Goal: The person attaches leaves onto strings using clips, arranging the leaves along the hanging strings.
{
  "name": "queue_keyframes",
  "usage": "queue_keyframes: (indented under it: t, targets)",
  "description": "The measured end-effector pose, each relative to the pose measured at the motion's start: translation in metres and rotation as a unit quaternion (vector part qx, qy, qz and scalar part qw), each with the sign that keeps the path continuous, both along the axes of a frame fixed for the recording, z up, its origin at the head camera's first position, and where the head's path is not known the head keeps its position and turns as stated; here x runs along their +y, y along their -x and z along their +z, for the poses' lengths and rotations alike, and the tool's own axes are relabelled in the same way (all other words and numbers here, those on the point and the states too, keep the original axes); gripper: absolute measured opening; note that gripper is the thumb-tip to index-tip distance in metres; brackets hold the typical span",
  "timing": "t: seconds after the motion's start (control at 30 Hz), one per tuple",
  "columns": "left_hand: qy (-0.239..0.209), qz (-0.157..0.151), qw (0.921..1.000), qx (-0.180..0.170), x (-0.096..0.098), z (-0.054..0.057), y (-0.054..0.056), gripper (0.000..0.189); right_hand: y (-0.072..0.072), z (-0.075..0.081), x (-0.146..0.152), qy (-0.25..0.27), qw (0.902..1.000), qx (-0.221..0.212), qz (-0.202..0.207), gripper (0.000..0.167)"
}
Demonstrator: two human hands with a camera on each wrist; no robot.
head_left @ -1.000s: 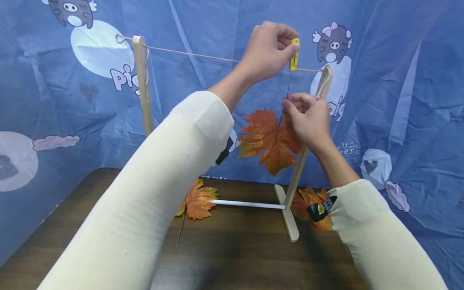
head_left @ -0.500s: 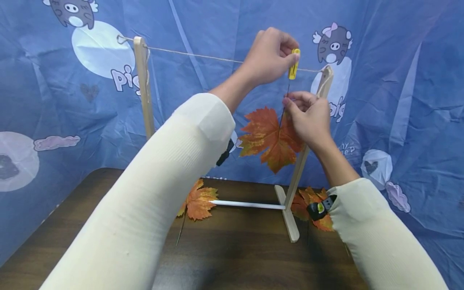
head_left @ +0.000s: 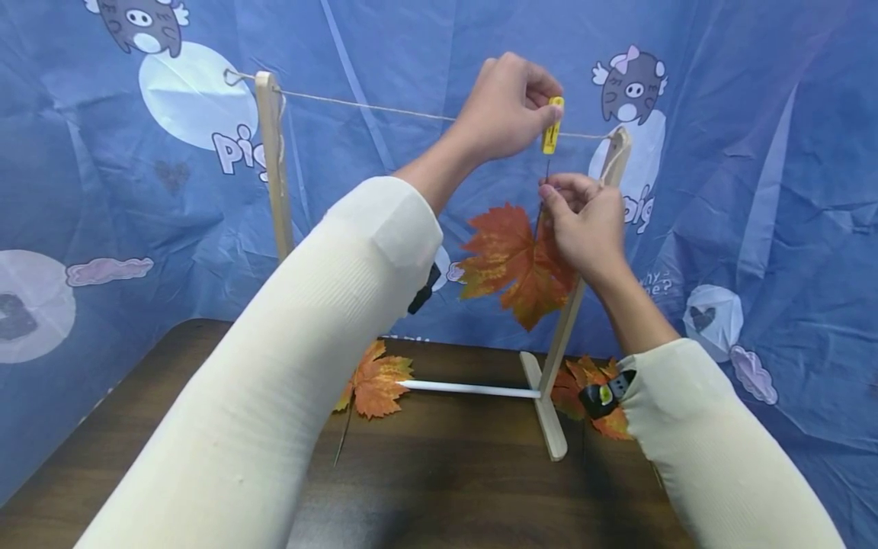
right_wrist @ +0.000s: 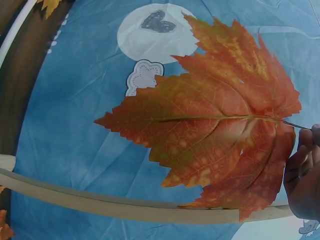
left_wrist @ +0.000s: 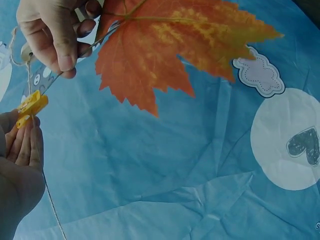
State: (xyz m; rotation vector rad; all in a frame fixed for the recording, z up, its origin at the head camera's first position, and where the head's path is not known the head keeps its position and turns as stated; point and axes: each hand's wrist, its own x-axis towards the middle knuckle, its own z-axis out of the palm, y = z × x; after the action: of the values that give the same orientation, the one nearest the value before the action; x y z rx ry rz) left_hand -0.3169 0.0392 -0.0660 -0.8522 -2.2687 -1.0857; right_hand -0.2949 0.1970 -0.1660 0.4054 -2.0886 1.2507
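Note:
My left hand [head_left: 509, 107] pinches a yellow clothespin [head_left: 552, 130] at the string [head_left: 370, 104], near the right post. Just below it, my right hand [head_left: 586, 221] pinches the thin stem of an orange-red artificial maple leaf [head_left: 514, 263], which hangs with its blade downward. The stem's upper end reaches the clothespin [left_wrist: 33, 108] in the left wrist view; whether the jaws grip it I cannot tell. The right wrist view shows the leaf [right_wrist: 215, 120] spread wide, with only part of my right hand [right_wrist: 306, 180] at the edge.
Two wooden posts, left [head_left: 274, 168] and right [head_left: 565, 320], bear the string. A white rod [head_left: 473, 389] runs low between them. More maple leaves lie on the brown table [head_left: 439, 473], at left [head_left: 377, 381] and right [head_left: 613, 419]. A blue printed cloth [head_left: 384, 46] hangs behind.
My left hand and the clothespin have come down a little toward my right hand. The leaf has shifted slightly to the right. My right hand has hardly moved.

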Motion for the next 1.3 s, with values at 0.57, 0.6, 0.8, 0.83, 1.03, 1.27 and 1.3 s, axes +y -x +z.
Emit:
queue_keyframes:
  t: [0.57, 0.6, 0.8, 0.83, 1.03, 1.27, 1.3]
  targets:
    - [0.002, -0.002, 0.9999, -0.014, 0.0009, -0.0027, 0.0026, 0.026, 0.0024, 0.0087, -0.0043, 0.016, 0.9998, 0.006, -0.012, 0.028]
    - [0.003, -0.003, 0.9999, -0.017, 0.0011, -0.0027, 0.0026, 0.026, 0.0023, 0.0089, -0.0041, 0.016, 0.9997, 0.007, -0.015, 0.028]
    - [0.019, -0.001, 0.9992, -0.034, 0.0024, -0.0021, 0.0018, 0.031, 0.0037, 0.0079, -0.0019, 0.015, 0.9993, 0.020, -0.027, 0.025]
    - [0.025, -0.001, 0.9990, -0.036, 0.0025, -0.0020, 0.0018, 0.032, 0.0045, 0.0075, -0.0014, 0.015, 0.9992, 0.023, -0.028, 0.025]
    - [0.047, 0.004, 0.9981, -0.040, 0.0023, -0.0018, 0.0020, 0.039, 0.0066, 0.0053, 0.0007, 0.006, 0.9989, 0.032, -0.033, 0.023]
    - [0.036, 0.013, 0.9985, -0.040, -0.0005, -0.0013, 0.0025, 0.044, 0.0060, 0.0043, 0.0008, 0.002, 0.9989, 0.036, -0.031, 0.023]
    - [0.033, 0.012, 0.9986, -0.039, -0.0012, -0.0017, 0.0024, 0.044, 0.0056, 0.0042, 0.0007, 0.002, 0.9989, 0.035, -0.031, 0.023]
